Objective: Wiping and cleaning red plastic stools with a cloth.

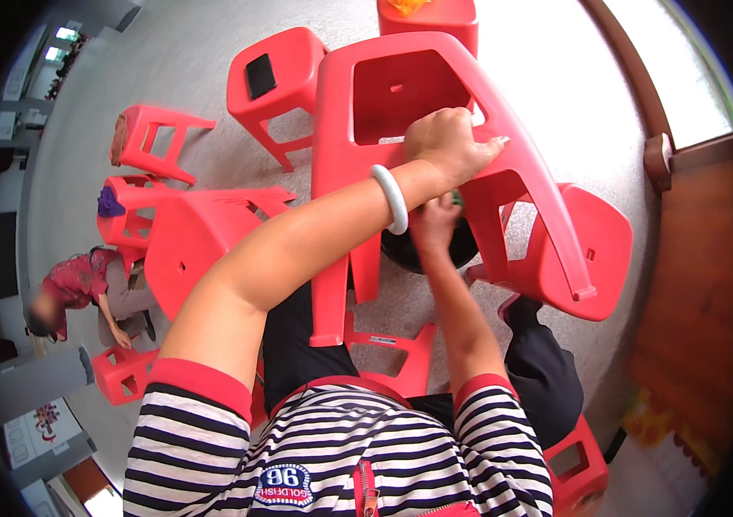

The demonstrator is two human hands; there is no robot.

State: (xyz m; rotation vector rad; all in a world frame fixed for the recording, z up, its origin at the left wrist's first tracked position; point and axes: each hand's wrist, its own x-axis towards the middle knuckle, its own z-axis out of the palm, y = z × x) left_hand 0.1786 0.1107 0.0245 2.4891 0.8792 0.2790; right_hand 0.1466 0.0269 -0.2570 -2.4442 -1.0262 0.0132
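Note:
A red plastic stool [334, 213] is tipped in front of me, its legs towards me and its hollow underside showing. My left hand [447, 145], with a pale bangle on the wrist, is closed around its crossbar. Below that, my right hand [436, 226] is blurred at a black basin [402, 251] on the floor. Its curled fingers are on a small green thing [457, 199], mostly hidden, possibly a cloth or scrubbing pad. The stool and my left arm cover part of the basin.
Several more red stools stand around, one with a black phone-like slab [261, 76], one with a purple cloth [109, 202]. A tilted stool [192, 239] lies close at my left. Another person [82, 284] sits farther left. A wooden door-like panel [702, 258] is at the right.

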